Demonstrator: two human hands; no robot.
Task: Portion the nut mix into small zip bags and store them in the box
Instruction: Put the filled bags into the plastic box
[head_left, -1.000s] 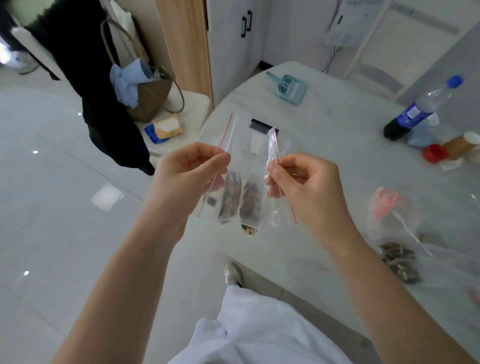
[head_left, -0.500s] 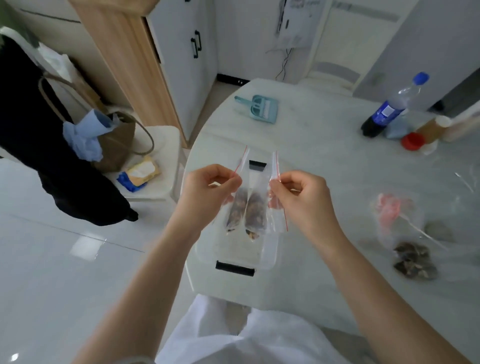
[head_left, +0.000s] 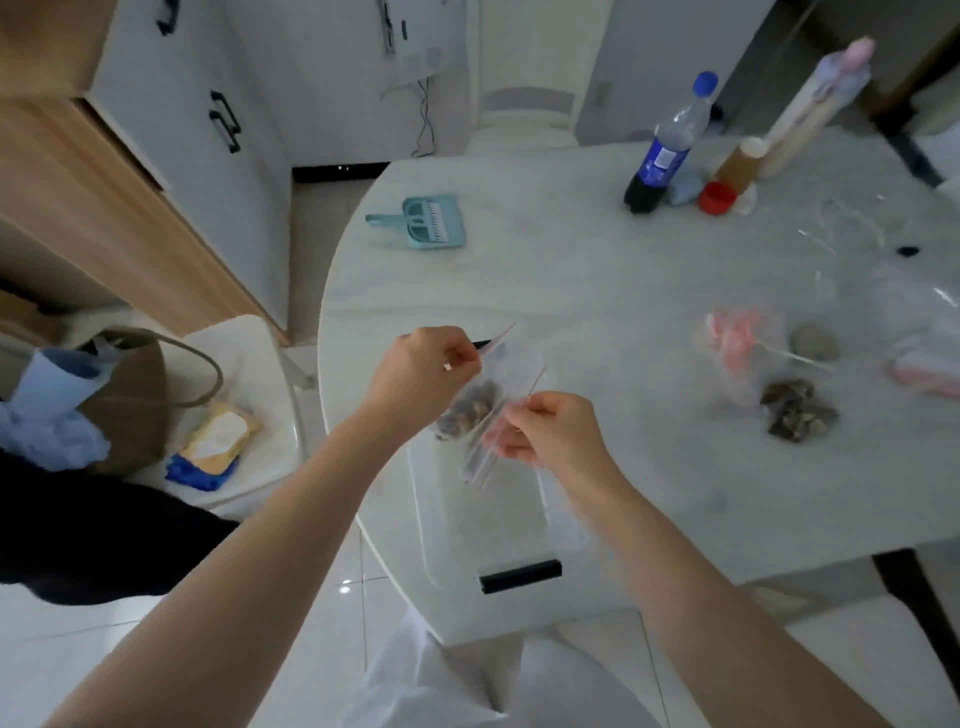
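Note:
My left hand (head_left: 423, 371) pinches the red-striped top of a small zip bag (head_left: 470, 408) that holds dark nut mix. My right hand (head_left: 545, 428) pinches the top of a second small zip bag (head_left: 480, 457), which hangs blurred beside the first. Both bags hang over a clear plastic box (head_left: 488, 540) with a black clip, standing at the near edge of the white table (head_left: 597, 291). To the right lies a large clear bag with more nut mix (head_left: 797, 408).
On the table stand a teal dustpan (head_left: 423, 221), a cola bottle (head_left: 662, 150), a red cap (head_left: 717, 197), a brown jar (head_left: 740, 163) and loose plastic bags (head_left: 919, 332). A chair (head_left: 244, 415) with a handbag (head_left: 130, 400) stands left of the table.
The camera view swung down and right. Both hands lowered the two bags toward the box, and the bags tilted from upright to slanting.

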